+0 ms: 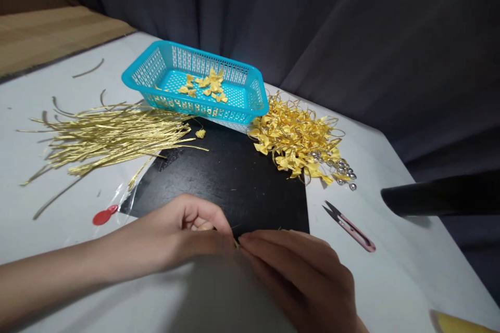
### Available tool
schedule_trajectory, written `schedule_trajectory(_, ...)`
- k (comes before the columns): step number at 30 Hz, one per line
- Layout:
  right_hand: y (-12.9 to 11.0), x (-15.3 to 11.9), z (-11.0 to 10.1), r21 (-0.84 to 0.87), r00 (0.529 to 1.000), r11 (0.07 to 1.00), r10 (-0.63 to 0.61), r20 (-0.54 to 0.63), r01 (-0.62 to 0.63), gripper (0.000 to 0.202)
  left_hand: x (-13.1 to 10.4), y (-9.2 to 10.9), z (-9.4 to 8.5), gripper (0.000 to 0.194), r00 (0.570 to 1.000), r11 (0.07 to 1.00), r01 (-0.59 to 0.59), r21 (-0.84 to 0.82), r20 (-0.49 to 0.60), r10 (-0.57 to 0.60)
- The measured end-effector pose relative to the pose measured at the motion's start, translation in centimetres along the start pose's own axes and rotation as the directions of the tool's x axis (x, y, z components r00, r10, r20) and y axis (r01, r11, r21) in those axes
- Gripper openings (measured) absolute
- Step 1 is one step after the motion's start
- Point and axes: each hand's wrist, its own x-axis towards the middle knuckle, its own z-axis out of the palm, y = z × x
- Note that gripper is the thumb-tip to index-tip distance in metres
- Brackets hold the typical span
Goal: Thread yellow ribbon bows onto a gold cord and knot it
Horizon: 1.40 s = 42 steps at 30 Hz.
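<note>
My left hand is closed at the near edge of a black mat, thumb and forefinger pinched together. Against its fingertips, the fingers of my right hand are pressed together too. Between the two hands shows a short bit of gold cord; the rest of it is hidden by my fingers. Loose gold cords lie in a bundle beyond my left hand. Past my right hand is a heap of yellow ribbon bows with gold loops. One small yellow bow rests on the mat's far part.
A blue plastic basket with several yellow bows stands at the back. Small silver beads lie beside the heap. Pink-handled thread snips are at right, near a black tube-like object. A red disc lies at left.
</note>
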Motion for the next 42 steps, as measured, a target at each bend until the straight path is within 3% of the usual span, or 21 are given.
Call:
schedule_trajectory(11, -0.2, -0.3, 0.3, 0.051, 0.999, 0.998, 0.044, 0.009, -0.044, 0.014, -0.1, 0.1, -0.2, 0.029, 0.999, 0.990, -0.029, 0.137, 0.021, 0.026)
schedule_trajectory(14, -0.1, -0.2, 0.4, 0.076, 0.998, 0.995, 0.067, 0.006, -0.068, 0.013, -0.7, 0.7, -0.2, 0.019, 0.998, 0.990, -0.059, 0.128, -0.004, 0.060)
schedule_trajectory(16, -0.1, -0.2, 0.4, 0.090, 0.996, 0.992, 0.085, 0.004, -0.085, 0.014, -1.2, 1.2, -0.4, 0.018, 1.000, 0.994, -0.009, 0.113, 0.006, 0.008)
schedule_trajectory(19, -0.1, 0.0, 0.5, 0.132, 0.993, 0.985, 0.113, 0.015, -0.114, 0.015, -1.7, 1.9, -0.7, 0.032, 0.998, 0.992, 0.057, 0.113, 0.006, -0.058)
schedule_trajectory(23, -0.2, 0.4, 0.8, 0.170, 0.987, 0.973, 0.159, 0.002, -0.157, 0.015, -1.7, 1.9, -0.9, 0.042, 0.988, 0.994, -0.096, 0.044, -0.113, 0.100)
schedule_trajectory(27, 0.0, 0.1, 1.4, 0.204, 0.987, 0.968, 0.157, -0.044, -0.145, 0.016, -1.2, 0.5, -0.7, 0.037, 0.982, 0.987, -0.148, 0.055, -0.110, 0.153)
schedule_trajectory(31, 0.1, -0.2, 1.7, 0.179, 0.988, 0.974, 0.146, -0.043, -0.136, 0.015, -0.6, -0.8, -0.2, 0.025, 0.977, 0.971, -0.184, 0.151, -0.078, 0.197)
schedule_trajectory(36, -0.2, 0.3, 1.3, 0.182, 0.990, 0.973, 0.144, 0.002, -0.142, 0.017, -0.4, -0.9, 0.0, 0.008, 0.973, 0.910, -0.187, 0.369, -0.060, 0.224)
schedule_trajectory(42, -0.1, 0.3, 1.5, 0.182, 0.989, 0.974, 0.143, -0.026, -0.136, 0.014, -0.7, -0.1, 0.1, 0.008, 0.972, 0.877, -0.155, 0.456, -0.088, 0.218)
